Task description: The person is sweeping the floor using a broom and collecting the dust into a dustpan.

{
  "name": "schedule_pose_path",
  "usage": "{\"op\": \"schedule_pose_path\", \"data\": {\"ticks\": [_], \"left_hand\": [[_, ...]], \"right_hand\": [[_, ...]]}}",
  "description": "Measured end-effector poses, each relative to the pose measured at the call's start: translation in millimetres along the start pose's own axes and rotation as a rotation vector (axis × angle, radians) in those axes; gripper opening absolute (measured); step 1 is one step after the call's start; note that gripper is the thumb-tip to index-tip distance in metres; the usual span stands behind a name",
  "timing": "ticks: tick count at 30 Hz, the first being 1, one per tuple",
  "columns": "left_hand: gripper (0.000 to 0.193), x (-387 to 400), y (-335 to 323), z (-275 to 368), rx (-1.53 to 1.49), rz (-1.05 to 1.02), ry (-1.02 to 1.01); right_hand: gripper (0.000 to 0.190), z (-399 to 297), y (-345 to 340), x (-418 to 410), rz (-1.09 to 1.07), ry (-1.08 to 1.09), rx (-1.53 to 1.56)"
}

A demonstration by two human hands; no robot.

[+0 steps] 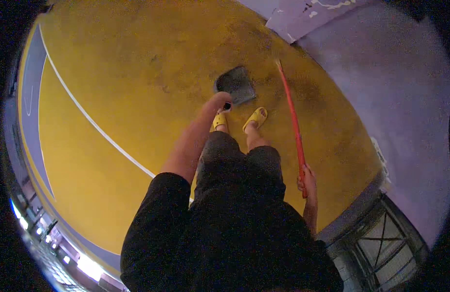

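Observation:
My left hand (222,98) is curled into a fist at the near edge of a dark grey dustpan (236,85). A dark round end, apparently of the dustpan's handle, shows at the fist; most of the grip is hidden. Off to the right, my right hand (307,181) is wrapped around the lower end of a long red pole (293,115). The pole slants away over the floor. Its far end is blurred and pale, perhaps a broom's head, and I cannot tell whether it touches the floor.
Yellow slippers (257,117) are on my feet just short of the dustpan. The yellow floor (119,87) carries a white line (95,126) and dark stains. A pale wall (374,84) rises along the right. A dark metal frame (383,241) stands at lower right.

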State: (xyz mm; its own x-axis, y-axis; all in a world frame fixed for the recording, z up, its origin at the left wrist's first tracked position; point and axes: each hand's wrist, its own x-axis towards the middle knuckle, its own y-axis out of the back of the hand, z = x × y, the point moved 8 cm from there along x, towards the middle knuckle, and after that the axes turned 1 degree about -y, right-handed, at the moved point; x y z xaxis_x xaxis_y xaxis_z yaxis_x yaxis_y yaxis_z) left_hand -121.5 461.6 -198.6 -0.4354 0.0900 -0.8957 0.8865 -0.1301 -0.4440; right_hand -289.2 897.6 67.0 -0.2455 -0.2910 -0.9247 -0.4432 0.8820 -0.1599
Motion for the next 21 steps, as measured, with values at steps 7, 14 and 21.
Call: {"op": "schedule_pose_path", "data": {"ticks": [7,14,21], "left_hand": [[0.016,1.9,-6.3,-9.5,0.092,-0.021,0.018],[0.017,18.5,-26.4,-29.4,0.146,-0.016,0.036],[0.017,37.3,-53.7,-38.5,0.164,-0.017,0.032]], "right_hand": [[0.036,26.8,-50.2,34.2,-0.675,0.233,0.550],[0.038,62.7,-71.5,-16.5,-0.683,0.208,0.584],[0.041,23.8,-60.2,-25.5,-0.708,0.166,0.583]]}}
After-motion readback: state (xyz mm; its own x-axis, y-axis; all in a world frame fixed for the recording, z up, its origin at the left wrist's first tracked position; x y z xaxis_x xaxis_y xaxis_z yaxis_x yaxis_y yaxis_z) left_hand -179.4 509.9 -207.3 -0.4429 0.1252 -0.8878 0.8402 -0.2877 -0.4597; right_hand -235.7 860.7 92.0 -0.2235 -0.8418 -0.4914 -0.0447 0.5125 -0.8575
